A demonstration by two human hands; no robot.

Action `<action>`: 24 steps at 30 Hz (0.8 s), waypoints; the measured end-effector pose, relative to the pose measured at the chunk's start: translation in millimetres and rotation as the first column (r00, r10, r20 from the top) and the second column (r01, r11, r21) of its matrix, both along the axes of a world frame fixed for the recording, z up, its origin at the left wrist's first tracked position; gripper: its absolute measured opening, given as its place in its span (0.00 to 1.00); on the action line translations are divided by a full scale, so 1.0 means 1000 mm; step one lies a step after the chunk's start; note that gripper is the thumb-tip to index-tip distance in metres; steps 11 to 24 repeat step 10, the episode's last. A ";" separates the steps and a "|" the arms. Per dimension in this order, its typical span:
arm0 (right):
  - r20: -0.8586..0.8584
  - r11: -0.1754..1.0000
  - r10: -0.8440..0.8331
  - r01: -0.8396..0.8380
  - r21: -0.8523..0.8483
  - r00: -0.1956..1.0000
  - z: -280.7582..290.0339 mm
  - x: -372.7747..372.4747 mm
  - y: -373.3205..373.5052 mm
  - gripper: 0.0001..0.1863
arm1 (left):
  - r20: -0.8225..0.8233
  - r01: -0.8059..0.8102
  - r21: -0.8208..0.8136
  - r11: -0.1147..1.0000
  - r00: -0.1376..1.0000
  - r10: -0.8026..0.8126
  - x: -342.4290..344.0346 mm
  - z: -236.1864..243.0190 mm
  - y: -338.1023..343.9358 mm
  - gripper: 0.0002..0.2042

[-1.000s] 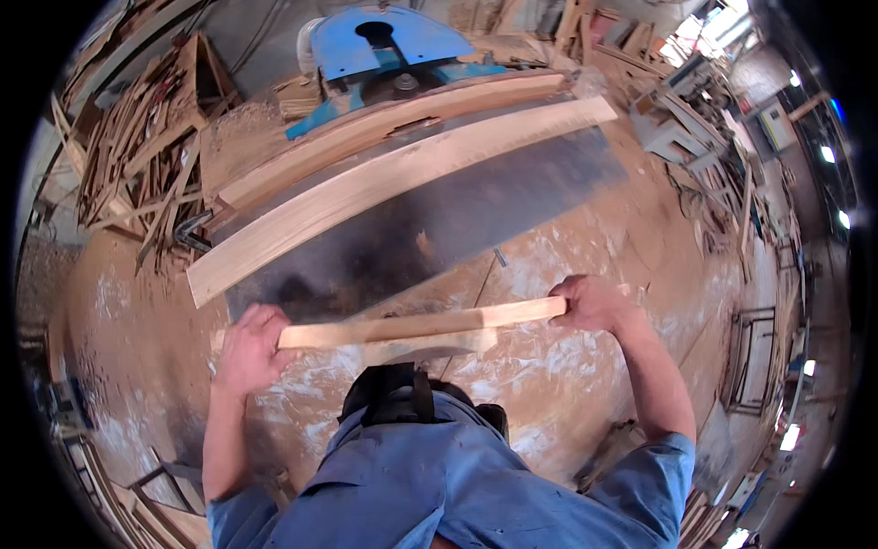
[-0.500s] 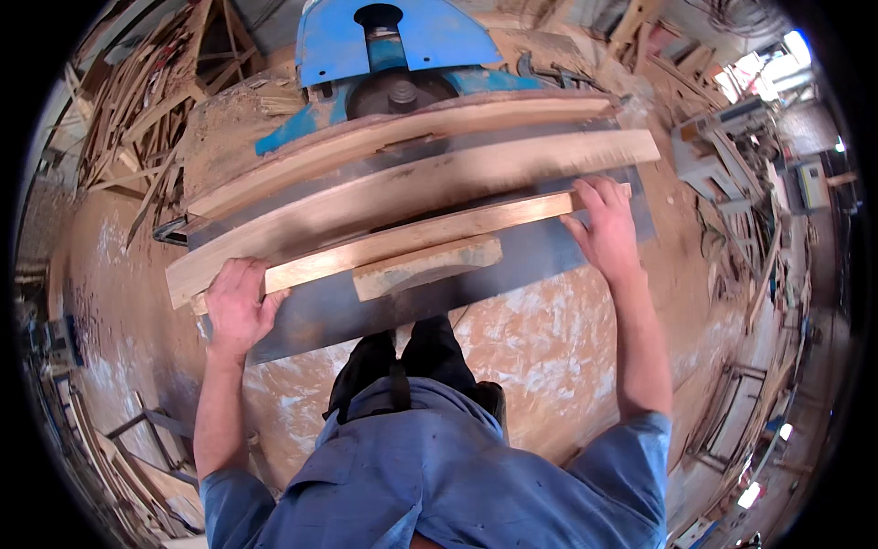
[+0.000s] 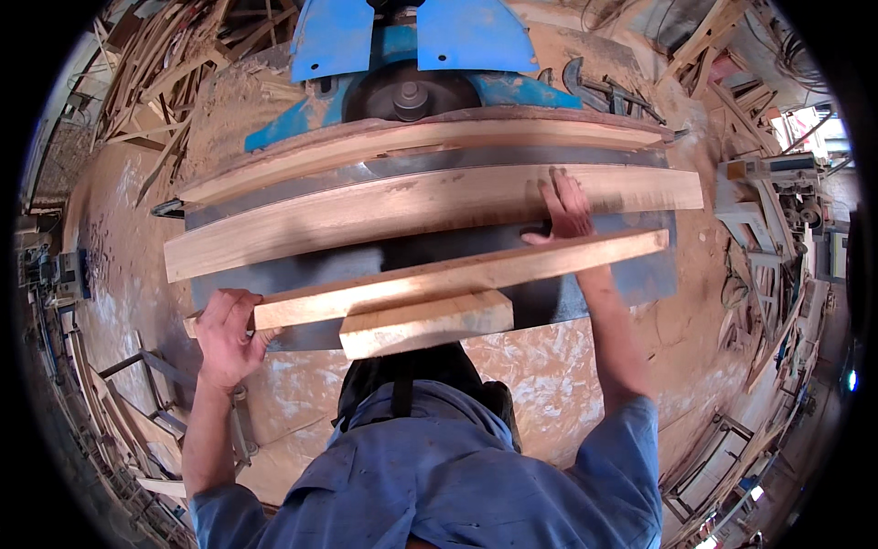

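Observation:
My left hand (image 3: 229, 337) is closed around the left end of a long, narrow wooden strip (image 3: 457, 274). A short wooden block (image 3: 425, 327) sits against the strip's near side, at the near edge of the metal machine table (image 3: 631, 274). Whether the two are joined, I cannot tell. My right hand (image 3: 567, 210) reaches under the strip, which hides part of the wrist. Its fingers are spread over a wide wooden board (image 3: 347, 212) lying beyond the strip on the table.
Behind the board runs a wooden fence (image 3: 366, 158). A dark round spindle (image 3: 409, 97) and blue guard plates (image 3: 476, 37) stand past it. Scrap wood (image 3: 174, 82) is piled at the far left, and clamps (image 3: 613, 91) lie at the far right.
My right hand has let go of the strip's right end and moved onto the wide board. The strip and block have come nearer to me, held by my left hand.

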State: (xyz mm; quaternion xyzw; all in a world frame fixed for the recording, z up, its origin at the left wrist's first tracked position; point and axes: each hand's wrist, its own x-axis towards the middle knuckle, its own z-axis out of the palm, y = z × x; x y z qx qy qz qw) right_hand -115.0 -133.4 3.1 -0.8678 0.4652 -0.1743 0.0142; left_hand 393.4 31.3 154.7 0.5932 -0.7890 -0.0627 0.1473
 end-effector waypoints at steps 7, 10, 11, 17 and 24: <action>-0.032 0.976 0.034 -0.026 0.218 0.999 0.000 -0.011 -0.034 0.48 | -0.002 0.009 0.029 1.000 1.000 -0.009 -0.016 0.001 0.003 0.24; -0.015 0.974 0.036 -0.032 0.222 0.999 -0.002 -0.013 -0.037 0.47 | 0.001 -0.003 0.038 0.999 1.000 0.003 -0.014 -0.001 0.003 0.24; -0.015 0.974 0.036 -0.032 0.222 0.999 -0.002 -0.013 -0.037 0.47 | 0.001 -0.003 0.038 0.999 1.000 0.003 -0.014 -0.001 0.003 0.24; -0.015 0.974 0.036 -0.032 0.222 0.999 -0.002 -0.013 -0.037 0.47 | 0.001 -0.003 0.038 0.999 1.000 0.003 -0.014 -0.001 0.003 0.24; -0.015 0.974 0.036 -0.032 0.222 0.999 -0.002 -0.013 -0.037 0.47 | 0.001 -0.003 0.038 0.999 1.000 0.003 -0.014 -0.001 0.003 0.24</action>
